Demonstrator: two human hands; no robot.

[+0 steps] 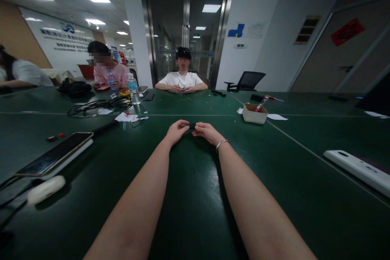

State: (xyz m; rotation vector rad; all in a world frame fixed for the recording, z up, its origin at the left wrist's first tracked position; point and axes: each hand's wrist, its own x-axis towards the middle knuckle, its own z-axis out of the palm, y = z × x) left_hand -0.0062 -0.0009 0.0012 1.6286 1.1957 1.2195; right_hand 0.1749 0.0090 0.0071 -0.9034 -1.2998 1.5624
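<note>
Both my arms reach forward over the green table (195,195). Between my hands is a small black object (192,126), too small to name. My left hand (177,131) has its thumb and fingers closed on the object's left end. On the right end, the fingertips of my right hand (207,131) pinch the same piece. A silver bracelet (222,144) circles my right wrist. The object is held just over or on the tabletop; I cannot tell which. My fingers cover both of its ends.
A phone (57,152) on a white block and a white oval device (46,189) lie left. Black cables (89,106), white paper (126,117) and a water bottle (133,89) stand beyond. Right are a small box (255,114) and a white power strip (356,168). A person (183,77) sits opposite.
</note>
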